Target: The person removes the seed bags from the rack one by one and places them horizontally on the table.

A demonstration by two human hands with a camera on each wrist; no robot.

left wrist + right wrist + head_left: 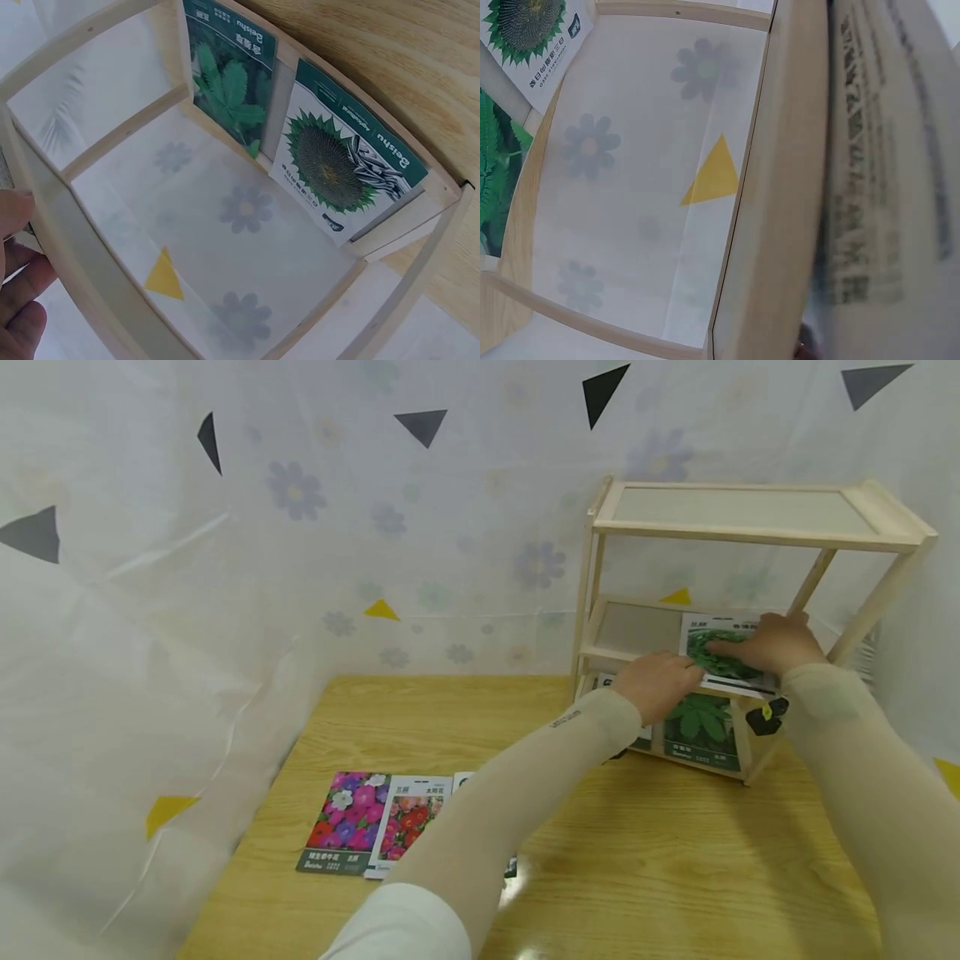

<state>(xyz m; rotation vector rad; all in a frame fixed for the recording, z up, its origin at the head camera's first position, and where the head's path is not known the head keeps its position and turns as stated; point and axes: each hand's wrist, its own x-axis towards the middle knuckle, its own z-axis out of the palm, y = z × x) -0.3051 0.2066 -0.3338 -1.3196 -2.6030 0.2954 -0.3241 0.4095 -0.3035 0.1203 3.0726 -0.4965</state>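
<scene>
A white-bordered seed packet (722, 680) with a green leafy picture leans at the middle shelf (641, 628) of a small wooden rack. My right hand (783, 645) grips it at the right edge, one digit lying across its printed front. At its lower left corner, my left hand (660, 683) pinches the packet close to the shelf's front rail. The left wrist view shows that thumb and curled fingers (26, 289) beside the rail. Blurred printing on the packet's back (885, 187) fills the right side of the right wrist view; most of the right hand is hidden there.
On the rack's lower tier stand a green-leaf packet (701, 731) and a sunflower packet (330, 161). The rack's top board (742, 510) overhangs both hands. Flower packets (348, 818) lie at the table's left, partly covered by the left arm. A patterned sheet (450, 527) hangs behind.
</scene>
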